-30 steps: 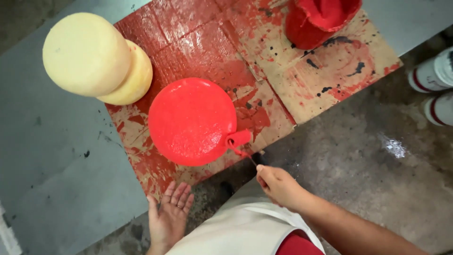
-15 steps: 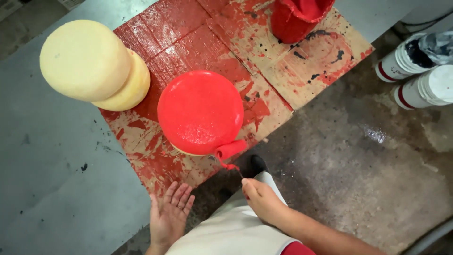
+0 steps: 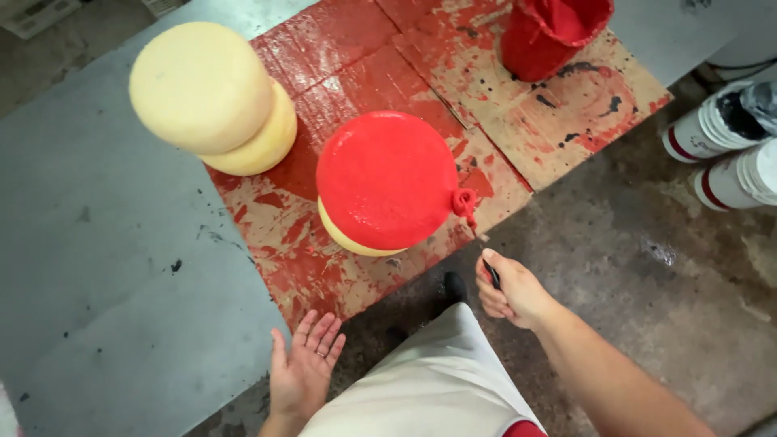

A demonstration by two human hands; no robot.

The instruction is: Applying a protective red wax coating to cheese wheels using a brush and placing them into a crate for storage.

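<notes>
A red-coated wheel (image 3: 387, 180) sits on paint-smeared cardboard (image 3: 324, 267) atop a grey table (image 3: 105, 267), its lower rim showing pale yellow. A small roller (image 3: 464, 201) touches its right edge; the right hand (image 3: 511, 290) is clenched around the roller's dark handle. The left hand (image 3: 303, 368) hangs open, palm up, by the table edge. Two uncoated yellow wheels (image 3: 212, 95) are stacked to the left, a red bucket (image 3: 550, 32) stands behind, and white tubs (image 3: 728, 146) stand on the floor to the right.

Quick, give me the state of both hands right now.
Left hand: open, palm up, holding nothing.
Right hand: closed on the paint roller handle.
</notes>
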